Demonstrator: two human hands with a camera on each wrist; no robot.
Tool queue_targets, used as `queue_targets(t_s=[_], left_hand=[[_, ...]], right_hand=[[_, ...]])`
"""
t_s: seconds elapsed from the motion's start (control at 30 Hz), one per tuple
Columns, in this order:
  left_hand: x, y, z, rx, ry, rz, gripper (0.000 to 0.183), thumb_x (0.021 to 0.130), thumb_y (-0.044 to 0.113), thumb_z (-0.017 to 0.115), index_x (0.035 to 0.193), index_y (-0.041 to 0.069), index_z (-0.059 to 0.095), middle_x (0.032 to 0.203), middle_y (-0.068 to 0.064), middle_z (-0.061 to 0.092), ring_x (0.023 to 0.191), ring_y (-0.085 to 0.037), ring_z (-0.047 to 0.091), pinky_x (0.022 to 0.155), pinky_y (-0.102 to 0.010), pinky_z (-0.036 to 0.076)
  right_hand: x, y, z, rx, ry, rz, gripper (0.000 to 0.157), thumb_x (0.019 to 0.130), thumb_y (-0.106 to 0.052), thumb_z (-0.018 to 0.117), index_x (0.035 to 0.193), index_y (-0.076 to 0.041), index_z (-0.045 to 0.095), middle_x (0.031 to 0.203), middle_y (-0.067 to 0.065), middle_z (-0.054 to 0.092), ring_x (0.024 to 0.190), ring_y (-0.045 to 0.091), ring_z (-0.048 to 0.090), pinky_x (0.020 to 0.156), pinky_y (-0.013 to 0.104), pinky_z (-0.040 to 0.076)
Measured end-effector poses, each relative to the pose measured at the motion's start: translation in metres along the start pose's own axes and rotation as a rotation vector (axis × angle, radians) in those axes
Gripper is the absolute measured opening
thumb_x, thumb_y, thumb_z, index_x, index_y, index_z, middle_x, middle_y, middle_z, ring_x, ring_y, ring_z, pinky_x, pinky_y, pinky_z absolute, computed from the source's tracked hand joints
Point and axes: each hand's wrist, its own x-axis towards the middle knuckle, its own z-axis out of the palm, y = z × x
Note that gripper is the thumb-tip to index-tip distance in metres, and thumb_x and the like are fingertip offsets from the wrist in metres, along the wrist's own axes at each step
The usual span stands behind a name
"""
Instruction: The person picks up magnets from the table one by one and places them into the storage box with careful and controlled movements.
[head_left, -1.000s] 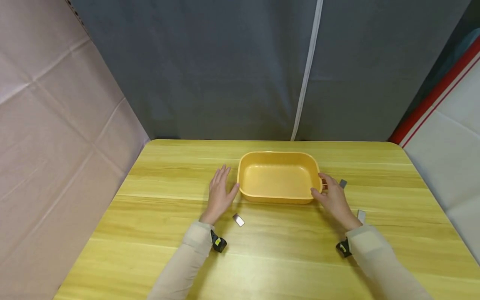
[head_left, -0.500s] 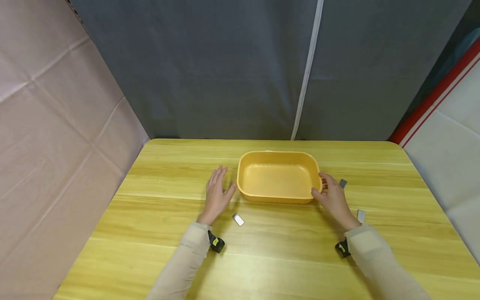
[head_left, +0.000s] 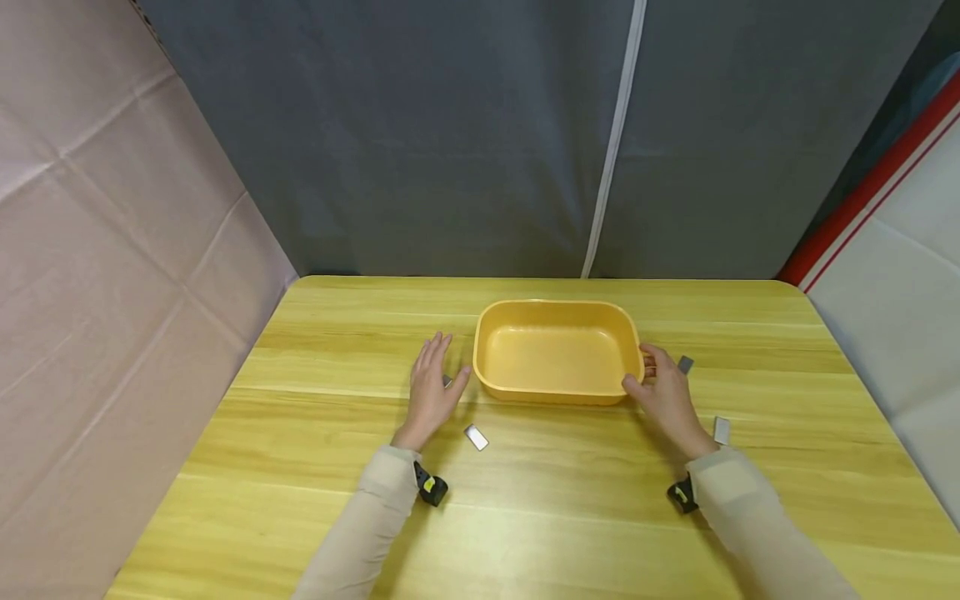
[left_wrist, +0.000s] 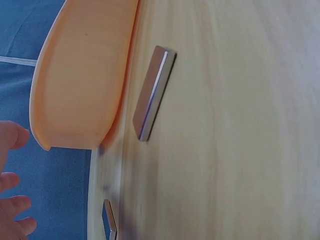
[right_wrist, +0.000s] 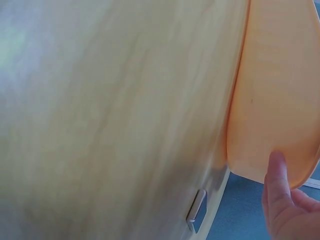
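Observation:
A yellow-orange plastic basin (head_left: 555, 360) with rounded corners stands upright on the wooden table, its visible inside bare. At its right end my right hand (head_left: 670, 404) grips the rim, thumb at the near corner and fingers on the end side; in the right wrist view the thumb (right_wrist: 279, 180) lies against the wall. Just off the left end, my left hand (head_left: 431, 396) holds nothing, its fingers extended and thumb spread. A small shiny rectangular block (head_left: 476, 437) lies right of the left wrist. Another block (head_left: 447, 381) shows partly between left thumb and fingers, beyond the hand.
Two more small grey rectangular blocks lie on the right: one (head_left: 686, 364) beyond the right hand, one (head_left: 722, 430) beside the right wrist. A dark grey curtain (head_left: 420, 167) hangs behind the table's far edge. Pale cloths flank both sides.
My left hand has drawn slightly left, from touching the basin's end to a small gap, uncovering a block beyond it. My right hand and the basin have stayed nearly in place.

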Motion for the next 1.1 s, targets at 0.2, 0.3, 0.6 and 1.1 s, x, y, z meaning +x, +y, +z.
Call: queue_targets(t_s=[0.2,0.3,0.6,1.1], left_hand=[[-0.0012,-0.0015,-0.0011,0.0,0.009,-0.009,0.059,0.085,0.024,0.058,0.133,0.0,0.034,0.139,-0.021,0.027,0.128,-0.035,0.018,0.101,-0.054,0.013],[-0.0021,-0.0019,-0.0023,-0.004,0.001,-0.021,0.059,0.085,0.025,0.057,0.133,0.0,0.033,0.139,-0.02,0.026,0.129,-0.034,0.017,0.101,-0.054,0.013],[-0.0033,-0.0024,-0.0037,-0.01,-0.021,-0.045,0.06,0.086,0.026,0.056,0.135,0.002,0.032,0.141,-0.018,0.024,0.13,-0.033,0.015,0.102,-0.053,0.012],[-0.0074,-0.0074,-0.0031,-0.017,-0.015,-0.049,0.058,0.086,0.024,0.057,0.134,0.0,0.033,0.14,-0.02,0.025,0.129,-0.035,0.016,0.101,-0.055,0.012]], right_hand=[[-0.0005,0.0011,0.0009,0.003,0.025,0.006,0.054,0.077,-0.003,0.056,0.124,0.013,0.035,0.098,0.026,0.051,0.086,0.031,0.05,0.065,0.024,0.046],[-0.0005,0.0012,0.0012,0.0,0.034,0.007,0.053,0.077,-0.004,0.056,0.123,0.014,0.037,0.096,0.025,0.052,0.084,0.03,0.05,0.063,0.019,0.043],[-0.0002,0.0009,0.0013,0.002,0.033,0.032,0.051,0.077,-0.005,0.055,0.121,0.014,0.039,0.093,0.024,0.053,0.082,0.028,0.05,0.061,0.02,0.04],[-0.0004,0.0002,0.0018,-0.04,0.022,0.073,0.041,0.079,-0.009,0.053,0.113,0.012,0.049,0.086,0.017,0.053,0.074,0.022,0.045,0.061,0.024,0.037]])
